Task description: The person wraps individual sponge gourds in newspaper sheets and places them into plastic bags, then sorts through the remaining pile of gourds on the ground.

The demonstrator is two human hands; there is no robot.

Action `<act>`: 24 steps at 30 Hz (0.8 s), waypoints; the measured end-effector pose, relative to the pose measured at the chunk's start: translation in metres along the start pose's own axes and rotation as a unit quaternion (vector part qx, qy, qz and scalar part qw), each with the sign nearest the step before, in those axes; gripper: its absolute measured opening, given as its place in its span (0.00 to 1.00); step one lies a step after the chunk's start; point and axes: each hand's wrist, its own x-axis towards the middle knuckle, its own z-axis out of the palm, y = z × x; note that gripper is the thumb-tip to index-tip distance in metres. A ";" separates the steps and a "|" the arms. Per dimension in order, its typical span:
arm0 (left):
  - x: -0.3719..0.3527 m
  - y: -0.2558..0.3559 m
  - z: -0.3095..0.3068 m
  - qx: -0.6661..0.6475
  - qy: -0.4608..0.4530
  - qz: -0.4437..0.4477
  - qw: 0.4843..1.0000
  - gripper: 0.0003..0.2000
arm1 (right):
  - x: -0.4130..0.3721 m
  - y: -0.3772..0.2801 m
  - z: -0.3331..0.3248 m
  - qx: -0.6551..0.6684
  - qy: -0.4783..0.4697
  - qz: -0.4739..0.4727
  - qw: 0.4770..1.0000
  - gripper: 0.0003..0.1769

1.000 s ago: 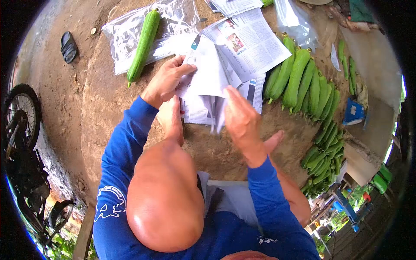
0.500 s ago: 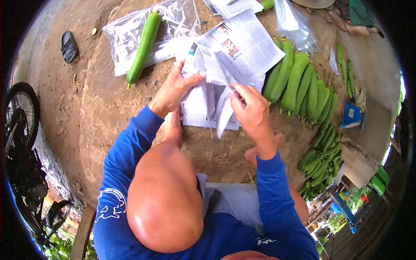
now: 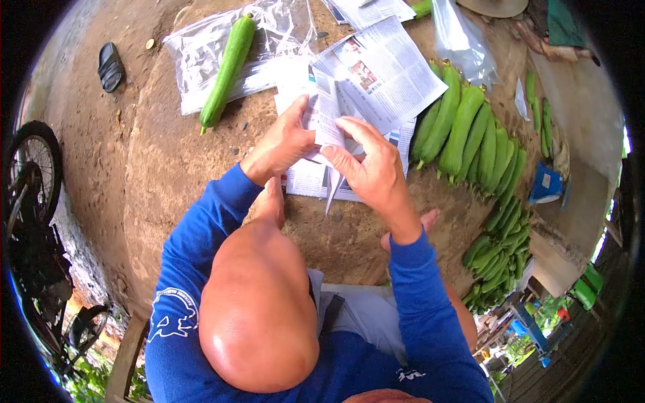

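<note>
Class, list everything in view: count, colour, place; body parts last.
luffa: one, green, upper left, on plastic
plastic bags: at least two, clear, top
newspaper sheets: several, printed white, centre, top
luffa row: several, green, right
smaller vegetables: many, green, lower right
slipper: one, black, upper left
motorbike: one, dark, left edge
unclear object: one, blue, right
clutter: uncountable, mixed, lower right
left hand, right hand: two, bare, touching newspaper
sleeves: two, blue, below hands

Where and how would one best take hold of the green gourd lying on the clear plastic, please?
Probably mid-length on the green gourd, from above: it lies uncovered across the clear plastic, its slender body likely easy to wrap fingers around.
</note>
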 end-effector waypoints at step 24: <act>-0.007 0.000 -0.002 0.073 0.014 0.010 0.997 0.36 | 0.011 -0.008 -0.013 0.026 -0.040 0.001 0.999 0.17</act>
